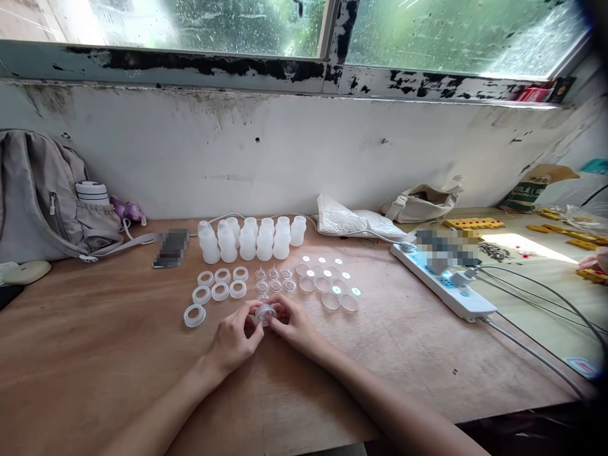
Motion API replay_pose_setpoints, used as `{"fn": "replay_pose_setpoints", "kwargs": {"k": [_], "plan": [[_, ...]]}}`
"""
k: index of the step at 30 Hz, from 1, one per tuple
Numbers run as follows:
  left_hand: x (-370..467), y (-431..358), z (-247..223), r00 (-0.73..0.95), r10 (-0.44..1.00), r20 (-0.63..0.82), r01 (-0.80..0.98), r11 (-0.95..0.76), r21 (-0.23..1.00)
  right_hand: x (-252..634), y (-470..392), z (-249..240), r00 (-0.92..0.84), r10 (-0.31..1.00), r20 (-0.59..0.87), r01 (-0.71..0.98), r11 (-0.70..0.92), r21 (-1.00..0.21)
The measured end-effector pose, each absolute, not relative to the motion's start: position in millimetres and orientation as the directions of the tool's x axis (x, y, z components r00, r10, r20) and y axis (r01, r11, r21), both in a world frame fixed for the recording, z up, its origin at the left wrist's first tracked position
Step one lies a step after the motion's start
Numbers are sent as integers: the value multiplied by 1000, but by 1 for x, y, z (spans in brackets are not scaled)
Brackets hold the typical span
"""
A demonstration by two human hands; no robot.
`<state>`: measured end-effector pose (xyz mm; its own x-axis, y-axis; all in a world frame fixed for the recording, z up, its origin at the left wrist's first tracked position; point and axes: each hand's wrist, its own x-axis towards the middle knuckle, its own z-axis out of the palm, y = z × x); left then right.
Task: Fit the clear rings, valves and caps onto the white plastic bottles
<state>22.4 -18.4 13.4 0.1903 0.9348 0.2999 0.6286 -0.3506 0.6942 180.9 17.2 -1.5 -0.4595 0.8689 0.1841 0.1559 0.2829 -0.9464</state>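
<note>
My left hand (234,339) and my right hand (294,326) meet over the wooden table (95,354) and both pinch a small clear plastic ring with a teat (265,313) between the fingertips. Just beyond them lie several white screw rings (216,291), several clear teats (274,280) and several clear round caps (327,284) in rows. Further back stand several small white plastic bottles (249,240) in two rows.
A grey backpack (42,202) with a cup leans at the back left, a phone (171,248) beside it. A white power strip (444,282) with cables lies right, near white bags (356,221), yellow parts (472,223) and another person's fingers (593,261).
</note>
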Motion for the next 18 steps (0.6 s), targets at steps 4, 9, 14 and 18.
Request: {"fn": "replay_pose_setpoints", "kwargs": {"k": [4, 9, 14, 18], "plan": [[23, -19, 14, 172, 952, 254, 649, -303, 698, 180, 15, 3, -461, 868, 185, 167, 290, -942], [25, -20, 15, 155, 955, 254, 671, -291, 682, 179, 12, 8, -429, 879, 206, 195, 313, -930], [25, -19, 13, 161, 951, 264, 653, -303, 694, 177, 10, 9, -418, 882, 218, 202, 324, -924], [26, -18, 14, 121, 956, 266, 663, -278, 696, 175, 8, 9, -409, 887, 213, 200, 315, -928]]}}
